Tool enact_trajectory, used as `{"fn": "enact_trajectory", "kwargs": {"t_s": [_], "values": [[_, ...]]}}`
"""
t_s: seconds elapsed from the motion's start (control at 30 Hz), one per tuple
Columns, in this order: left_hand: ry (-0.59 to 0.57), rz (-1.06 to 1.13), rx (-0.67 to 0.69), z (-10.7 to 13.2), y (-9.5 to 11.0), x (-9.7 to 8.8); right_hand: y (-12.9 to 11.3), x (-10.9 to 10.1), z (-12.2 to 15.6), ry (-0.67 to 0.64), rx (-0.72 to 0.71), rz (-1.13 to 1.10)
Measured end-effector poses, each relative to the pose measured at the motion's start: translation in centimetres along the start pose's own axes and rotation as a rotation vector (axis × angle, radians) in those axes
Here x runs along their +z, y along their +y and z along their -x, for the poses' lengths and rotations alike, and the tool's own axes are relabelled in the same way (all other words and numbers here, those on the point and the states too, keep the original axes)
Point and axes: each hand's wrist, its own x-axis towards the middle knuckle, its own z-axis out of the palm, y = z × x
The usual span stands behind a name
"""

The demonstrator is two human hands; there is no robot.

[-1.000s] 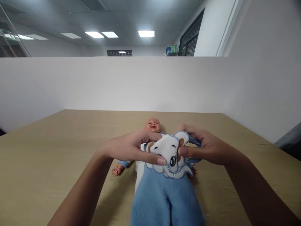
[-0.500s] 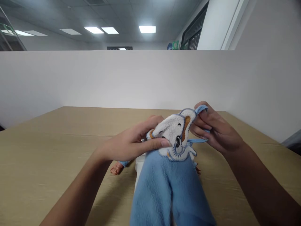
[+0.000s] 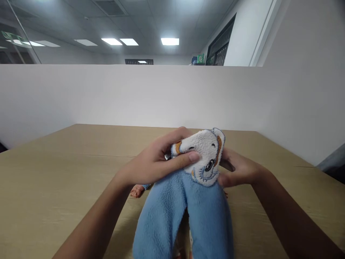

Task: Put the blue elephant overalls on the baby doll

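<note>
Blue fleece doll trousers (image 3: pixel 161 212) cover the legs of a doll, pointing toward me on the table. Their top carries a white elephant patch (image 3: pixel 201 144) with an embroidered eye and an orange-brown ear. My left hand (image 3: pixel 161 158) is closed round the left side of the waist, its thumb pressed on the patch. My right hand (image 3: pixel 239 171) is curled at the right edge of the patch, fingers partly behind it and thumb low at the side. A doll's hand (image 3: pixel 137 191) lies out at the left; the doll's upper body is hidden.
The brown table (image 3: pixel 67 172) spreads round the doll. A low white partition wall (image 3: pixel 134 95) stands behind it, and a white wall (image 3: pixel 302 97) rises at the right. A dark grey object (image 3: pixel 334 162) is at the right edge.
My right hand has come down and inward from a blue strap to the side of the patch; the strap no longer shows. The trouser legs have spread and shifted left.
</note>
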Motion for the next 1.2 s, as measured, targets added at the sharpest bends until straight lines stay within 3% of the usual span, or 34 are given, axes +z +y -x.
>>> {"fn": "enact_trajectory", "kwargs": {"t_s": [0.07, 0.17, 0.27, 0.33, 0.4, 0.53, 0.6, 0.67, 0.77, 0.87, 0.93, 1.07, 1.13, 1.2], "values": [[-0.024, 0.009, -0.056, 0.0, 0.4, -0.3, -0.9, 0.7, 0.1, -0.023, 0.016, -0.005], [-0.136, -0.008, -0.199, 0.1, 0.5, -1.4, -1.6, 1.3, 0.4, 0.065, -0.021, -0.085], [-0.228, 0.03, -0.288, 0.5, -0.1, -2.3, -1.2, 0.9, 0.8, 0.147, -0.082, -0.15], [-0.223, 0.13, -0.287, 0.7, -0.6, -2.2, -0.6, 0.6, 0.7, 0.156, -0.071, -0.131], [-0.177, 0.224, -0.241, 0.7, -1.2, -1.6, -0.1, 0.4, 0.4, 0.099, 0.018, -0.059], [-0.111, 0.274, -0.175, 0.5, -1.8, -0.5, 0.1, 1.0, -0.5, -0.153, 0.264, 0.026], [-0.133, 0.246, -0.215, 0.5, -1.8, -0.7, -0.3, 1.7, -0.8, -0.2, 0.272, 0.049], [-0.197, 0.222, -0.292, 0.6, -1.6, -1.3, -0.8, 2.3, -0.8, -0.161, 0.22, 0.049], [-0.349, 0.213, -0.385, 0.9, -1.6, -2.5, -1.2, 2.6, -0.2, 0.024, 0.15, -0.133], [-0.397, 0.22, -0.342, 1.2, -2.1, -2.9, -0.9, 2.4, 0.3, 0.163, 0.143, -0.2], [-0.341, 0.251, -0.292, 1.4, -2.5, -2.8, -0.7, 2.1, 0.3, 0.047, 0.19, -0.068], [-0.267, 0.275, -0.302, 1.4, -2.9, -2.4, -0.5, 1.6, 0.2, -0.332, 0.32, 0.034], [-0.303, 0.243, -0.352, 1.4, -2.7, -2.3, -0.2, 1.5, 0.5, -0.326, 0.321, 0.009], [-0.405, 0.263, -0.403, 1.5, -2.5, -2.4, 0.4, 1.4, 0.8, -0.212, 0.275, -0.036]]}}
